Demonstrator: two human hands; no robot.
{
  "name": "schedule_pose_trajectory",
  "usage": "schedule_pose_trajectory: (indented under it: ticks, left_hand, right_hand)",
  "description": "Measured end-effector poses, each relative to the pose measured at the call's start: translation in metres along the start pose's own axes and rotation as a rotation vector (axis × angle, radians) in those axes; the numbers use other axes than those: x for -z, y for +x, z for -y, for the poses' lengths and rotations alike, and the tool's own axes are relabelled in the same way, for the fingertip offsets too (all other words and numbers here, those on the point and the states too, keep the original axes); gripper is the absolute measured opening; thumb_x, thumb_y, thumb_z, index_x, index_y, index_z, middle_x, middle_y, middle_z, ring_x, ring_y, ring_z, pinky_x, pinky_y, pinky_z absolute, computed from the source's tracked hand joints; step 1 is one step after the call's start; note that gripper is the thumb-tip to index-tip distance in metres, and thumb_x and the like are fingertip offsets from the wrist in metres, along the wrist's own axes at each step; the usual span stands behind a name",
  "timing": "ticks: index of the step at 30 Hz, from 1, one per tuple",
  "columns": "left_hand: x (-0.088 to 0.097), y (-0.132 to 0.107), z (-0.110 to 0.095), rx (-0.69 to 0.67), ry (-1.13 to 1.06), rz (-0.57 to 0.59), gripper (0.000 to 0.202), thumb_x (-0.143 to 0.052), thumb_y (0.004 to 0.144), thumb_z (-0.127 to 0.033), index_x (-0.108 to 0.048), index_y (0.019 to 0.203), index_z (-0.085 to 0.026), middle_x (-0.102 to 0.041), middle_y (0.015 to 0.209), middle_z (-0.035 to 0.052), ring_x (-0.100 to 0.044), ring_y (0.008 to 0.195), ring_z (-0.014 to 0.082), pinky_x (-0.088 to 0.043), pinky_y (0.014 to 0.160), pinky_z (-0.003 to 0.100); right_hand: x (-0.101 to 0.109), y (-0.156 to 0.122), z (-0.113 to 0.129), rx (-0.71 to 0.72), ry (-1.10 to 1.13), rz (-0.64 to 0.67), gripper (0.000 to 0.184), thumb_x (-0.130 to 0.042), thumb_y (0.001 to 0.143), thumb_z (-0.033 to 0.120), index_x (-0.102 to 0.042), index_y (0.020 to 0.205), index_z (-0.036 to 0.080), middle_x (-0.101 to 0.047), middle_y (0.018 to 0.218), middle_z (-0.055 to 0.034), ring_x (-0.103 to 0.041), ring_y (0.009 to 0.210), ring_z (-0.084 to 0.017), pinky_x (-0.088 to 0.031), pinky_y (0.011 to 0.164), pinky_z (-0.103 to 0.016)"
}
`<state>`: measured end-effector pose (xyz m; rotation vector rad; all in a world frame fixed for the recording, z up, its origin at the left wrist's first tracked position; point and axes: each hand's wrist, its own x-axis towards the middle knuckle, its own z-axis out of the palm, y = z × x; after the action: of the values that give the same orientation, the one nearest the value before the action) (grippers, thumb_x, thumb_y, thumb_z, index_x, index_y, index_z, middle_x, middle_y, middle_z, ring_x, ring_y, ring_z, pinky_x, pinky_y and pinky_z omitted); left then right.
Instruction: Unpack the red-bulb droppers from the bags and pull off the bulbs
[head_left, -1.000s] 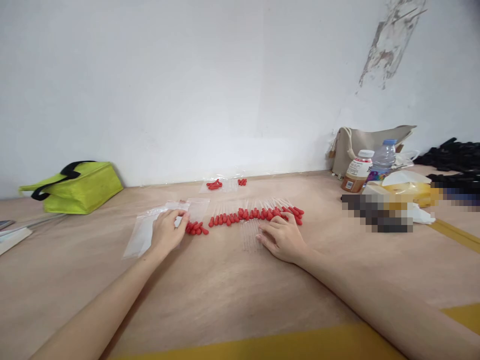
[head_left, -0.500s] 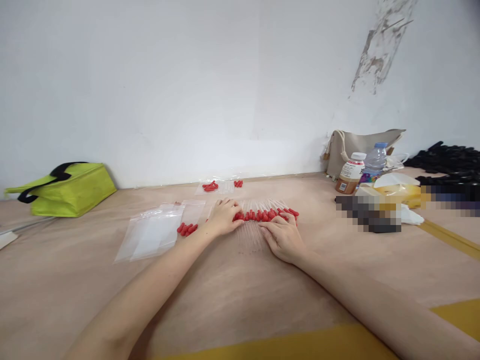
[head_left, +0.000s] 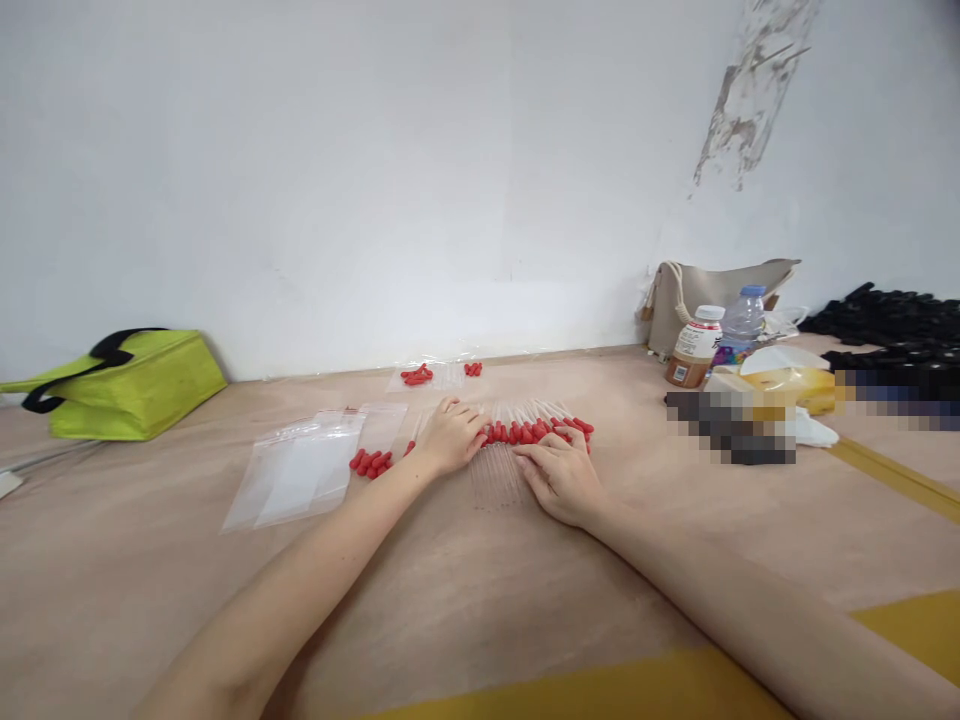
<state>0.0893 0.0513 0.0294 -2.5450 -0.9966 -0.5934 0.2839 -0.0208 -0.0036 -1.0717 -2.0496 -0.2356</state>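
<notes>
A row of thin clear droppers with red bulb ends (head_left: 527, 432) lies across the middle of the table, stems pointing both toward and away from me. My left hand (head_left: 452, 437) curls its fingers and thumb around the left end of the row. Over the right end rests my right hand (head_left: 562, 475), its fingers stretched and apart, tips touching the red bulbs. My fingers hide some of the bulbs. More red-ended droppers (head_left: 370, 463) lie left of my left hand, partly over a clear bag.
Flat clear zip bags (head_left: 296, 470) overlap at the left. Behind, a filled clear bag (head_left: 444, 376) shows red ends. A yellow-green bag (head_left: 142, 385) stands far left. On the right are a brown drink bottle (head_left: 696, 350), a water bottle (head_left: 742, 318), a grey bag (head_left: 664, 315) and black items (head_left: 892, 320).
The whole view has shifted slightly. A red end now shows just left of my left wrist. Both hands stay at the row with little visible movement.
</notes>
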Motion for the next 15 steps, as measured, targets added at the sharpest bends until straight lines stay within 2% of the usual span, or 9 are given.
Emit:
schedule_pose_trajectory:
  ticks: [3,5,8,10,12,15]
  left_hand:
    - [0.002,-0.004,-0.004,0.063,-0.025,-0.094,0.017,-0.045,0.084,-0.021,-0.06,0.092,-0.018,-0.066,0.087,0.0057,-0.058,0.084,0.0199,-0.035,0.086,0.038]
    - [0.01,-0.015,-0.008,0.126,-0.042,-0.161,0.019,-0.043,0.086,-0.022,-0.057,0.097,-0.017,-0.066,0.092,0.0067,-0.059,0.085,0.0195,-0.04,0.081,0.036]
    - [0.029,-0.043,-0.016,0.19,-0.218,-0.243,0.019,-0.044,0.087,-0.023,-0.054,0.102,-0.018,-0.064,0.095,0.0045,-0.06,0.086,0.0157,-0.046,0.074,0.028]
    - [0.04,-0.066,-0.02,0.173,-0.373,-0.237,0.018,-0.046,0.086,-0.022,-0.054,0.102,-0.02,-0.064,0.096,0.0032,-0.06,0.087,0.0143,-0.048,0.075,0.026]
    - [0.047,-0.088,-0.023,0.139,-0.445,-0.203,0.017,-0.05,0.084,-0.021,-0.055,0.1,-0.021,-0.065,0.095,0.0029,-0.061,0.087,0.014,-0.048,0.077,0.026]
    - [0.045,-0.109,-0.025,0.126,-0.515,-0.186,0.016,-0.052,0.083,-0.019,-0.057,0.098,-0.021,-0.065,0.09,0.0031,-0.061,0.082,0.0139,-0.048,0.074,0.027]
  right_hand:
    - [0.0,0.0,-0.001,0.004,-0.013,-0.029,0.02,-0.043,0.085,0.024,-0.062,0.091,0.019,-0.066,0.075,-0.0027,-0.055,0.073,-0.015,-0.025,0.092,-0.04]
    - [0.0,-0.001,-0.002,-0.001,-0.029,-0.078,0.022,-0.045,0.084,0.026,-0.06,0.097,0.019,-0.065,0.088,-0.006,-0.055,0.081,-0.017,-0.028,0.09,-0.038]
    - [0.0,0.0,-0.003,0.01,-0.077,-0.149,0.038,-0.05,0.08,0.035,-0.053,0.114,0.017,-0.054,0.115,-0.0126,-0.05,0.101,-0.022,-0.032,0.088,-0.038]
    - [0.001,0.001,-0.002,0.068,-0.107,-0.142,0.049,-0.052,0.079,0.041,-0.049,0.121,0.017,-0.048,0.122,-0.0144,-0.045,0.108,-0.025,-0.031,0.09,-0.04]
    - [0.001,0.001,0.001,0.159,-0.113,-0.082,0.05,-0.051,0.079,0.045,-0.048,0.122,0.018,-0.05,0.122,-0.0128,-0.044,0.111,-0.025,-0.027,0.094,-0.043]
    - [0.001,0.001,0.007,0.297,-0.066,0.005,0.037,-0.05,0.082,0.042,-0.055,0.114,0.023,-0.062,0.106,-0.0064,-0.047,0.108,-0.022,-0.02,0.098,-0.044]
